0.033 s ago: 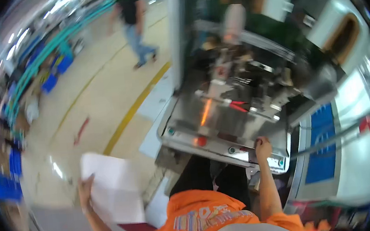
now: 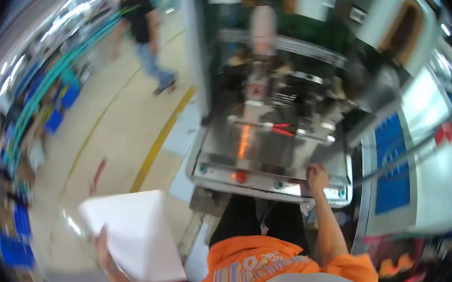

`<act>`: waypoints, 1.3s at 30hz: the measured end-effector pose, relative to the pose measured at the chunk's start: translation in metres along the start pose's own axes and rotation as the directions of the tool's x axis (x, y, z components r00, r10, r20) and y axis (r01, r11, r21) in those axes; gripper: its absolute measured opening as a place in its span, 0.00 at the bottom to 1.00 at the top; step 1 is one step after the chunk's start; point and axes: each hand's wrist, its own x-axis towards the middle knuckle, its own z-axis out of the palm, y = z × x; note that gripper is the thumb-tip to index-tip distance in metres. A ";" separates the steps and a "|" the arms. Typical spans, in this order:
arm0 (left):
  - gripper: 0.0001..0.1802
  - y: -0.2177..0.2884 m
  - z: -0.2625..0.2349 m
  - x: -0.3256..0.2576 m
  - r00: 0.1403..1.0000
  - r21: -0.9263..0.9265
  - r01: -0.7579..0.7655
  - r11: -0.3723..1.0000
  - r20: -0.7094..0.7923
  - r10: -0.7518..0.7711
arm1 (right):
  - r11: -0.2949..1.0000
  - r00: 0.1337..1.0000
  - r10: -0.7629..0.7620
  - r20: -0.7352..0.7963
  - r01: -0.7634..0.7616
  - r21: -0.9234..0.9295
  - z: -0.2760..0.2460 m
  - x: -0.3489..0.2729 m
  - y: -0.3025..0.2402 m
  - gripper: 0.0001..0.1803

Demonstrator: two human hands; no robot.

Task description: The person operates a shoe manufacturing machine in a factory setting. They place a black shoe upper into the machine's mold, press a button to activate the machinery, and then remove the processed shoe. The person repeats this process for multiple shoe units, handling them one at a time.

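At the lower left, my left hand (image 2: 103, 250) grips the outer edge of a large white sheet (image 2: 137, 234), with fingers lying on its face. The sheet is held out beside my body, above the floor. My right hand (image 2: 318, 177) is at the front right of the machine's metal table (image 2: 221, 147), its fingers curled in near the surface. Whatever those fingers may hold is too small and blurred to make out. Beyond this hand stands a clamping fixture (image 2: 287, 102) with red-handled parts (image 2: 281, 129).
A red button (image 2: 240, 177) and a dark round button (image 2: 278, 185) sit on the machine's front panel. A person in a black top (image 2: 139, 19) is on the walkway at the upper left. Blue bins (image 2: 54, 121) line the far left; a blue panel (image 2: 390, 163) is at right.
The white sheet has swung lower and tilted, with my left hand still on it. My right hand stays at the table's front right. The whole view has shifted slightly.
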 end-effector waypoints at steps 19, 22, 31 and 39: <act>0.34 0.016 0.240 0.058 0.914 0.267 0.142 0.953 0.333 -0.230 | 0.994 0.994 0.104 -0.041 -0.103 0.039 -0.015 -0.003 -0.010 0.04; 0.36 0.020 0.240 0.059 0.907 0.270 0.169 0.948 0.334 -0.257 | 0.993 0.994 0.098 -0.045 -0.095 0.068 -0.015 -0.003 -0.009 0.04; 0.29 -0.069 0.268 0.157 0.758 0.221 0.050 0.974 0.627 -0.181 | 0.887 0.942 0.202 -0.266 -0.061 0.458 -0.077 -0.053 0.019 0.11; 0.27 -0.075 0.329 0.114 0.615 0.392 0.306 0.868 0.614 -0.494 | 0.716 0.607 0.546 -0.578 -0.696 -0.054 -0.232 -0.268 0.175 0.11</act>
